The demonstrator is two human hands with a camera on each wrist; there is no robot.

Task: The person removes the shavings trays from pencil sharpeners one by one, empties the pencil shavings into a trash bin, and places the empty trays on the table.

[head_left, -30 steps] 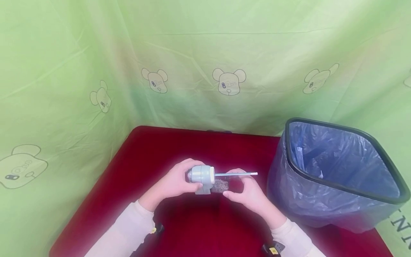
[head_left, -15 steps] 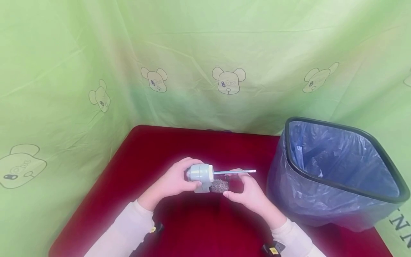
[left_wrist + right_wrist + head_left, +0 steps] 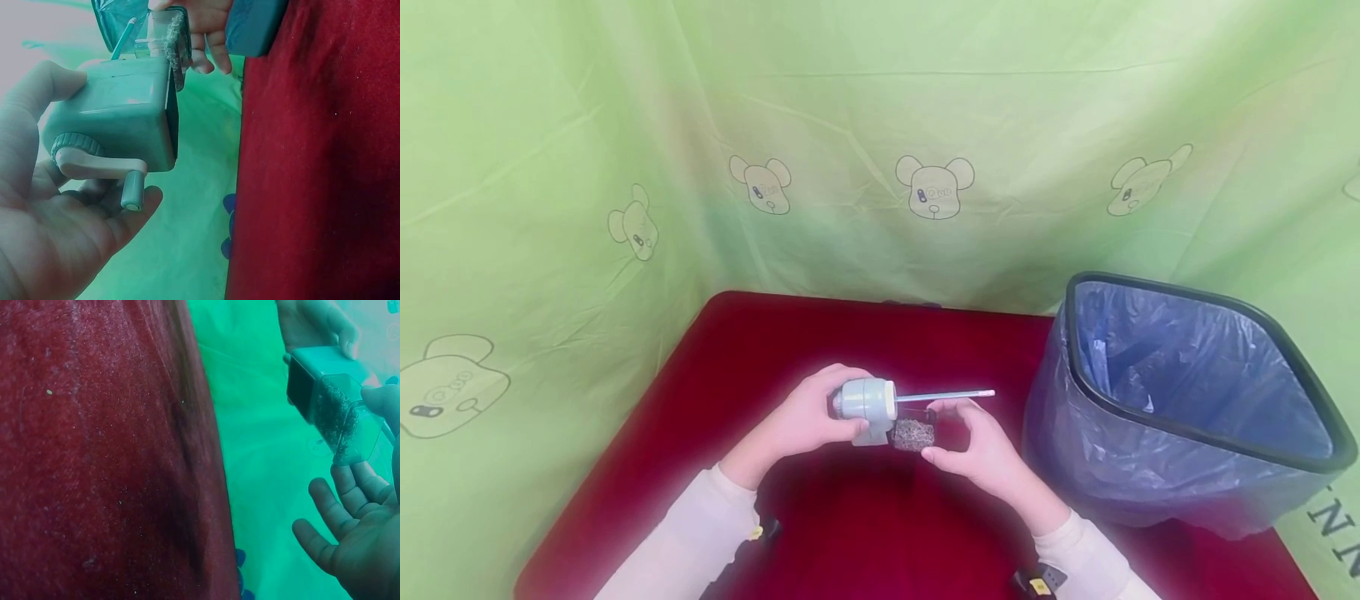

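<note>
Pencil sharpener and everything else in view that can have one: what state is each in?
Pencil sharpener: held up, pencil end facing right in the head view.
Crank: attached.
Pencil: inserted, sticking out.
Clear drawer: out at least partway, with what look like shavings inside.
Left grip: holding the sharpener.
Right grip: pinching the drawer.
Bin: open-topped, lined.
Bin bag: in place, creased.

L hand (image 3: pixel 815 417): fingers + thumb curled, gripping. R hand (image 3: pixel 979 442): pinch grip, outer fingers loose. Both forearms (image 3: pixel 685 529) angled fwd + inward, hands nr each other.
</note>
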